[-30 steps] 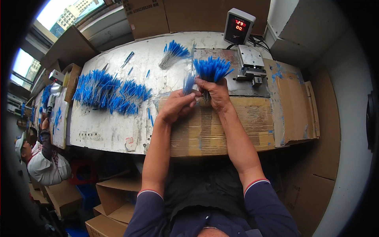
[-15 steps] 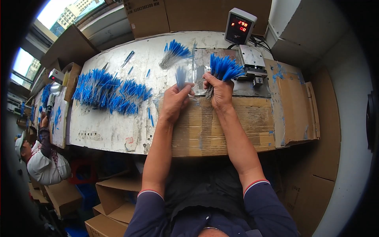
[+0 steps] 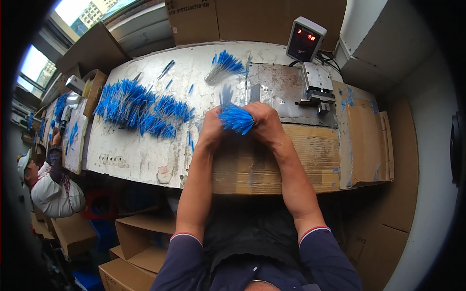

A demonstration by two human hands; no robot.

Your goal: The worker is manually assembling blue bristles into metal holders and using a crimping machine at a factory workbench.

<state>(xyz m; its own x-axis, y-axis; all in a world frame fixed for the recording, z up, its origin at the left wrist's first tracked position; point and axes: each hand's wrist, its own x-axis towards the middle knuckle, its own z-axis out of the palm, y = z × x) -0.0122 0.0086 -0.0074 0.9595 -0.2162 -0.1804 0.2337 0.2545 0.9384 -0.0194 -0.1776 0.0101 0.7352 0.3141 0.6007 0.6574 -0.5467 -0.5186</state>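
Observation:
My right hand [image 3: 267, 121] is closed around a thick bundle of thin wires with blue ends [image 3: 236, 120], now tilted so the blue ends point left and down. Close against it, my left hand [image 3: 212, 127] has curled fingers, partly hidden behind the bundle. A smaller bunch of blue-ended wires [image 3: 226, 95], smeared by motion, sticks up from the left hand. Beyond the hands lies a loose fan of similar wires [image 3: 224, 67], and a large heap of them [image 3: 128, 104] spreads to the left.
At the back right, a display box [image 3: 306, 39] with red digits stands behind a metal clamp-like fixture [image 3: 318, 85] on a steel plate [image 3: 276, 87]. Cardboard [image 3: 310, 160] covers the table's near edge. A pen-like tool [image 3: 166, 69] lies further back. A co-worker [image 3: 56, 191] is at far left.
The right hand has moved left and turned the bundle over from upright to pointing left and down, meeting the left hand. The display's digits changed. The whole view shifted slightly.

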